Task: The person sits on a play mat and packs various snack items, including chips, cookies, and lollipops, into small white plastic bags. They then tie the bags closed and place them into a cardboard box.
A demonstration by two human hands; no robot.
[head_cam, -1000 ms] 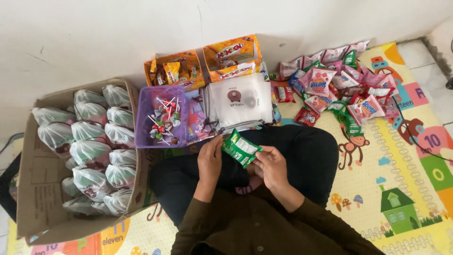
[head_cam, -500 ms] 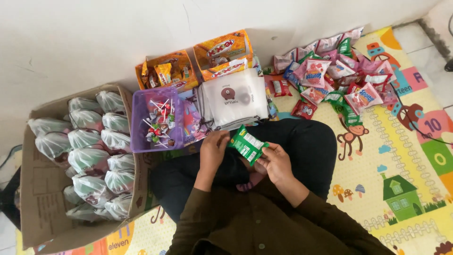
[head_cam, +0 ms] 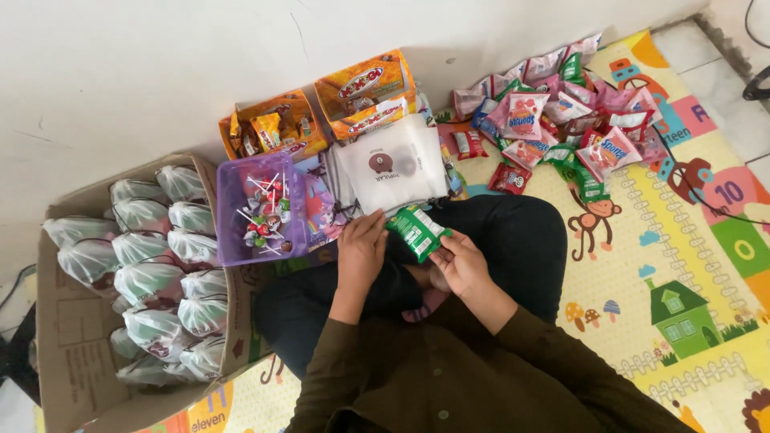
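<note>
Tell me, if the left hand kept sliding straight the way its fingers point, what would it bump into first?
The left hand points up the picture, toward the wall. It would probably meet the stack of white pouches first, though the edge of the purple lollipop tub lies close beside that line.

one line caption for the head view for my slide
Seated person's hands hold a green snack packet beside a box of tied bags.

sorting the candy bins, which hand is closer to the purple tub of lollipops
Left. The left hand sits just right of the purple tub, almost beside its edge. The right hand is farther off, beyond the green packet that both hands hold.
</note>
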